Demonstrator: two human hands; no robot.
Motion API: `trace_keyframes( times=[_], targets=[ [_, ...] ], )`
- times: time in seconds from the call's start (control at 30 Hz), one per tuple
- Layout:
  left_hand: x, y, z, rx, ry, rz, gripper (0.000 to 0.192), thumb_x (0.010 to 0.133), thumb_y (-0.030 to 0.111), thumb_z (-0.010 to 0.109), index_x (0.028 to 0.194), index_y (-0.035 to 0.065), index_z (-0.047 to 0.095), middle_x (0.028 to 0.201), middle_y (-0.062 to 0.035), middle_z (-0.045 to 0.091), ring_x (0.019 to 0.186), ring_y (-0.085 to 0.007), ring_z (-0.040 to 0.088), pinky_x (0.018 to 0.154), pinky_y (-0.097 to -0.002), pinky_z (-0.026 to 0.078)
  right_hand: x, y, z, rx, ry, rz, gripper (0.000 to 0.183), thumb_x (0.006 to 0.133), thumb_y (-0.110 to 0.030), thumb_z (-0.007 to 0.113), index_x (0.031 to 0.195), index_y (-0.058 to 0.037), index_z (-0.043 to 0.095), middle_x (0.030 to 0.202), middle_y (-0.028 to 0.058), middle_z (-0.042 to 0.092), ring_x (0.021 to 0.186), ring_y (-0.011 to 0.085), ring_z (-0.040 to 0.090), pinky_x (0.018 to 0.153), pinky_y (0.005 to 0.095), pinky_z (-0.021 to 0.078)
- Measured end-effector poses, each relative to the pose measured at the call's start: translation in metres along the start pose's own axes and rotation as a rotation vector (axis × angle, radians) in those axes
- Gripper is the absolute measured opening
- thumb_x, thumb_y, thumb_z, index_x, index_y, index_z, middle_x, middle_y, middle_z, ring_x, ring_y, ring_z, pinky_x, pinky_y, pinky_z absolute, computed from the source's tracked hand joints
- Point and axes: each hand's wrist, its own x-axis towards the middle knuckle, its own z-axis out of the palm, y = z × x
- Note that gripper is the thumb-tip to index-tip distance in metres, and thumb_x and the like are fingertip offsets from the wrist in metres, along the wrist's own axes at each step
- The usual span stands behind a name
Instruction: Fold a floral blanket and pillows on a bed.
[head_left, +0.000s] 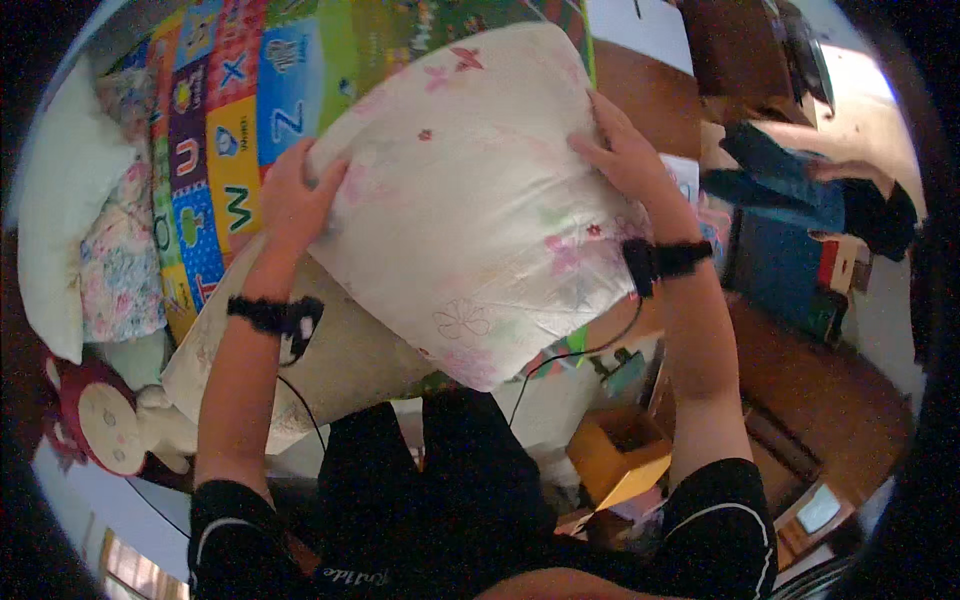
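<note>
A pale pillow (465, 195) with pink flowers and small red motifs on its cover is held tilted in front of me. My left hand (292, 195) grips its left edge, thumb on the upper face. On the opposite edge my right hand (619, 154) takes hold, with some fingers hidden behind the fabric. A second, beige pillow (360, 352) lies partly under the first one, close to my lap. Beneath both spreads a colourful alphabet mat (236, 150) with letters and pictures. Each wrist wears a black strap with a cable.
At the left lie a white pillow (67, 202), a bunched floral cloth (124, 277) and a rag doll (112, 427) with a red head covering. An open cardboard box (622, 457) stands low on the right. Farther right is dark blue clothing (787, 187).
</note>
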Motion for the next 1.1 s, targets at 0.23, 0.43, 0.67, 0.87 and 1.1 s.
trace_keyframes(
  times=[0.23, 0.43, 0.67, 0.87, 1.1],
  targets=[
    [-0.018, -0.016, -0.013, -0.166, -0.295, -0.411, 0.058, 0.085, 0.046, 0.062, 0.12, 0.001, 0.057, 0.115, -0.0181, 0.062, 0.105, -0.0306, 0.06, 0.091, -0.0375, 0.044, -0.176, 0.016, 0.006, 0.142, 0.129, 0.577, 0.076, 0.081, -0.046, 0.065, 0.138, -0.0031, 0.038, 0.123, 0.0215, 0.057, 0.112, 0.0349, 0.058, 0.095, 0.038, 0.044],
    [-0.015, -0.024, 0.027, -0.337, -0.165, -0.401, 0.057, 0.088, 0.044, 0.059, 0.122, -0.0015, 0.055, 0.116, -0.0208, 0.061, 0.106, -0.0319, 0.059, 0.091, -0.0379, 0.044, -0.181, 0.048, 0.078, 0.145, 0.346, 0.709, 0.075, 0.081, -0.049, 0.064, 0.135, -0.0024, 0.042, 0.118, 0.0256, 0.059, 0.108, 0.039, 0.059, 0.09, 0.0415, 0.0471],
    [-0.142, 0.038, 0.026, -1.275, -0.107, -0.859, 0.062, 0.096, 0.042, 0.046, 0.139, 0.0002, 0.034, 0.138, -0.0136, 0.044, 0.123, -0.0259, 0.047, 0.103, -0.0359, 0.038, -0.174, 0.085, 0.027, -0.009, 0.16, 0.579, 0.072, 0.079, -0.057, 0.063, 0.129, -0.007, 0.051, 0.108, 0.0247, 0.063, 0.101, 0.0399, 0.061, 0.086, 0.0434, 0.0488],
    [-0.208, 0.073, 0.043, -1.535, -0.167, -1.097, 0.068, 0.095, 0.056, 0.037, 0.143, 0.008, 0.031, 0.144, -0.0088, 0.039, 0.13, -0.0267, 0.039, 0.107, -0.0413, 0.032, -0.112, 0.119, 0.014, 0.604, 0.019, 0.413, 0.068, 0.081, -0.033, 0.067, 0.136, -0.003, 0.04, 0.119, 0.006, 0.059, 0.102, 0.0164, 0.057, 0.082, 0.0329, 0.0484],
    [-0.201, 0.066, 0.047, -1.609, -0.171, -1.144, 0.087, 0.084, 0.078, 0.027, 0.145, 0.0151, 0.031, 0.147, -0.0072, 0.035, 0.133, -0.0293, 0.032, 0.11, -0.0465, 0.026, -0.105, 0.048, 0.036, 1.481, -0.066, 0.791, 0.056, 0.085, -0.034, 0.066, 0.13, -0.003, 0.051, 0.127, 0.008, 0.057, 0.108, 0.0173, 0.058, 0.091, 0.0305, 0.0471]
  ],
)
